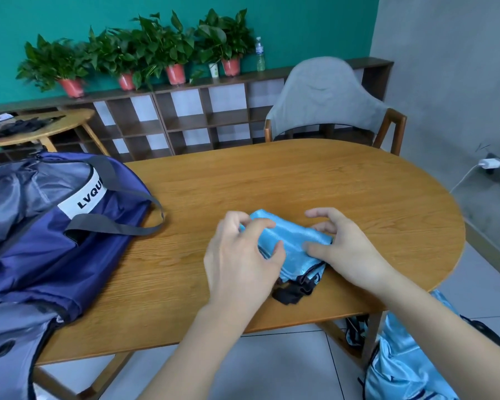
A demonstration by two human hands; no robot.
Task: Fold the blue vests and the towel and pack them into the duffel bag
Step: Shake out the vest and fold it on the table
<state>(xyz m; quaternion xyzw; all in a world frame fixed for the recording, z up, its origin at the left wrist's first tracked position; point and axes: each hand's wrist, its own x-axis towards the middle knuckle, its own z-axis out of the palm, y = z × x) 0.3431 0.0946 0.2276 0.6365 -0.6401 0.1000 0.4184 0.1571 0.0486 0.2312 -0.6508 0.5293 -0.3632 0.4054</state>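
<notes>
Hands meet over a shiny blue vest folded small near the wooden surface's front edge: left hand pinching it, right hand pressing, fingers loose. Duffel bag gapes alongside.

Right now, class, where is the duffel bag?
In the head view, the duffel bag lies open on the table's left end, left of the folded blue vest.

One duffel bag, two tables, one chair, five potted plants.
</notes>
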